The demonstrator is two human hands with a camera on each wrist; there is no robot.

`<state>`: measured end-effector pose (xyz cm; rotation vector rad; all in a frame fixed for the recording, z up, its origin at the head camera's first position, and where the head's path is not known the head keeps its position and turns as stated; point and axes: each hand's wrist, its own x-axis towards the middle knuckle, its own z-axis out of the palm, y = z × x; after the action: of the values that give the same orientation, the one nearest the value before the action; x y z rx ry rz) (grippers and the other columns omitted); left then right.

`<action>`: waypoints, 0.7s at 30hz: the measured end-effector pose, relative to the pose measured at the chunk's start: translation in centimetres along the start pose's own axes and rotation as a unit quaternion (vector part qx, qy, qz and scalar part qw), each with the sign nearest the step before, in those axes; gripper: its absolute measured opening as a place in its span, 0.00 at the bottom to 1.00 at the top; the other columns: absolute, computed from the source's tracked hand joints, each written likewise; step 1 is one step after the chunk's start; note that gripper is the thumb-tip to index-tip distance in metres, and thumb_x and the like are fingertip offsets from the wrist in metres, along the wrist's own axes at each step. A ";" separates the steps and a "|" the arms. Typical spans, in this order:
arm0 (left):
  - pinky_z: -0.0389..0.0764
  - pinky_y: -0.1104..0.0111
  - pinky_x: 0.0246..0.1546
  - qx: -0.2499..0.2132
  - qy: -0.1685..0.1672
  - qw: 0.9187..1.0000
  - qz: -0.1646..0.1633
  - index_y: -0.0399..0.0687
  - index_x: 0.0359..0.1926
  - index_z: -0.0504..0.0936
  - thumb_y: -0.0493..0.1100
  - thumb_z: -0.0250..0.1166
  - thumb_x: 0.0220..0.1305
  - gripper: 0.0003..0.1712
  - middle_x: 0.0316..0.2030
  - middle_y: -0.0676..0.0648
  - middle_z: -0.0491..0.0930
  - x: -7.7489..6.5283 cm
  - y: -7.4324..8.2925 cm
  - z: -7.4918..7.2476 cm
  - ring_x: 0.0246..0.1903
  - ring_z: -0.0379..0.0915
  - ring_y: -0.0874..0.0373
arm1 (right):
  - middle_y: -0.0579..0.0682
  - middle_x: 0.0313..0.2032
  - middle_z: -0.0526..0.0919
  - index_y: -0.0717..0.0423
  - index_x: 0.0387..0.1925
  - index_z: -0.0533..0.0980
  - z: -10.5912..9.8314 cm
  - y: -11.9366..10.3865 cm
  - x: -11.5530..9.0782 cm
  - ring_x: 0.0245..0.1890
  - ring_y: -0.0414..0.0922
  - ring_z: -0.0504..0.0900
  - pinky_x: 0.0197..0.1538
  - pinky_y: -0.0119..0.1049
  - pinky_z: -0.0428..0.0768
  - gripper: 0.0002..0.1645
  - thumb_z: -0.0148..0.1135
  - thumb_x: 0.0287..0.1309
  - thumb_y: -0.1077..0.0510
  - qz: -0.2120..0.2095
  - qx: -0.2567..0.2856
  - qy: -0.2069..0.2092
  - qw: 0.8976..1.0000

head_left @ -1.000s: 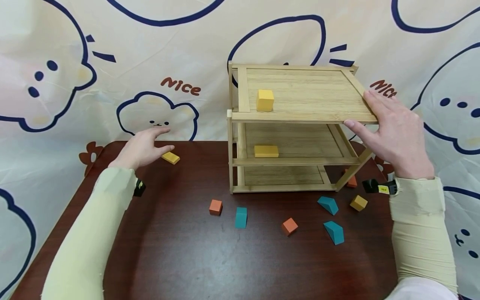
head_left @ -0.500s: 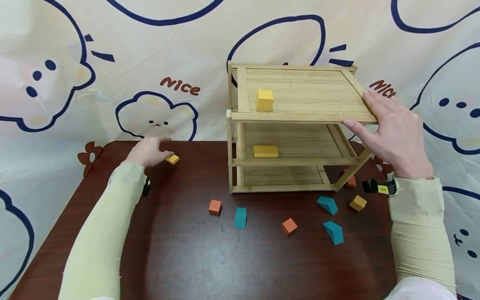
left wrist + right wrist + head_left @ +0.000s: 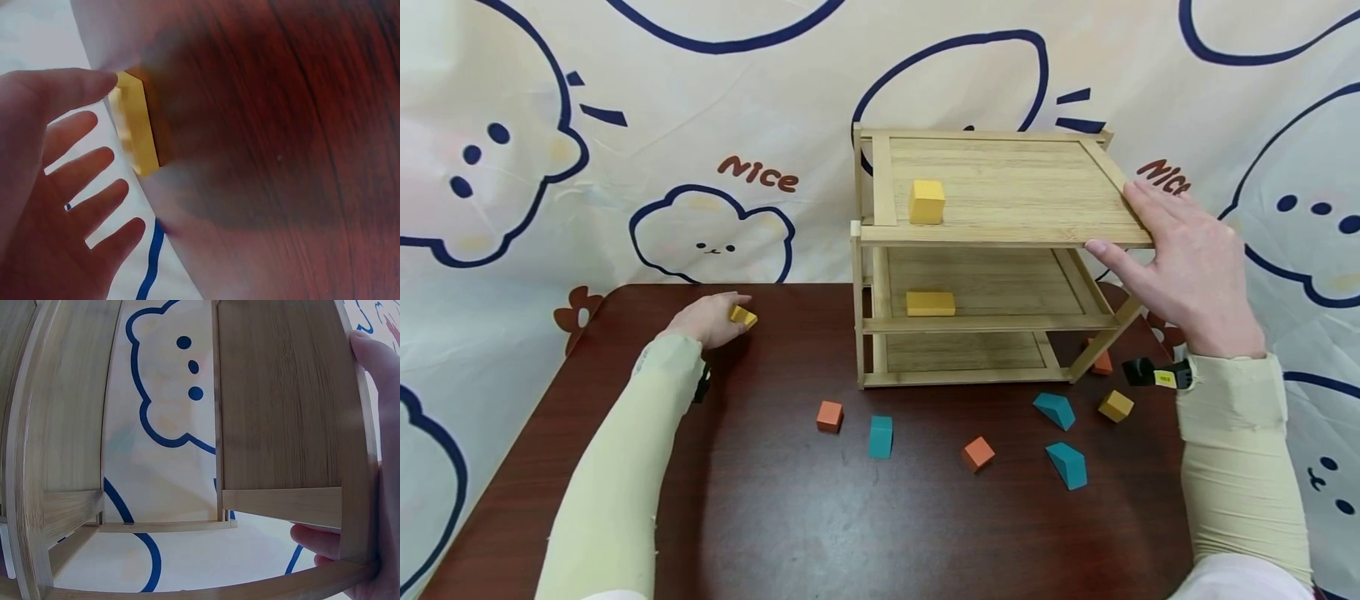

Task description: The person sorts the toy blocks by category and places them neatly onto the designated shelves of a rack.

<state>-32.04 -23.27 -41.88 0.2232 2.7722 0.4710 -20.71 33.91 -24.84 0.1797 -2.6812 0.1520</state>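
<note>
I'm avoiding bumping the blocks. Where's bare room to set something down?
Free: the table in front of the left orange cube and teal block; the strip between left hand and rack; the top shelf between yellow cube and right hand. Crowded: by the rack's front right corner, with teal wedges and a yellow block.

Dark table (image 3: pixel 820 517) with blocks (image 3: pixel 881 439), wooden rack (image 3: pixel 1022 179)

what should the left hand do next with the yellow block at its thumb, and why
Probably the left hand should ease its fingers in against the yellow block for a secure pinch: in the left wrist view the thumb overlaps one end, while the other fingers appear apart from it.
</note>
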 end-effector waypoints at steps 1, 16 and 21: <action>0.66 0.35 0.61 0.001 -0.003 1.000 -0.001 0.39 0.74 0.66 0.43 0.61 0.70 0.34 0.66 0.29 0.67 0.0 0.0 0.1 0.54 0.66 0.35 | 0.53 0.76 0.57 0.50 0.79 0.57 0.0 0.0 0.0 0.73 0.62 0.60 0.61 0.69 0.65 0.52 0.52 0.65 0.25 0.000 0.000 0.001 1.000; 0.70 0.40 0.60 0.001 0.017 1.000 0.021 0.35 0.64 0.77 0.38 0.67 0.69 0.25 0.59 0.29 0.73 -0.1 -0.3 0.9 0.51 0.67 0.36 | 0.52 0.76 0.57 0.48 0.79 0.57 0.0 -0.1 0.0 0.73 0.61 0.60 0.62 0.68 0.64 0.52 0.51 0.64 0.25 0.005 0.001 0.000 1.000; 0.70 0.41 0.60 -0.007 0.021 0.999 0.028 0.34 0.62 0.79 0.37 0.68 0.68 0.23 0.58 0.29 0.75 -0.1 -0.1 0.8 0.51 0.68 0.36 | 0.52 0.76 0.57 0.49 0.79 0.57 0.0 -0.1 0.0 0.73 0.62 0.60 0.62 0.68 0.64 0.53 0.51 0.64 0.25 0.006 0.000 0.000 1.000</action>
<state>-31.67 -23.18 -42.65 0.2925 2.8098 0.5152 -20.66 33.84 -24.84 0.1636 -2.6817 0.1566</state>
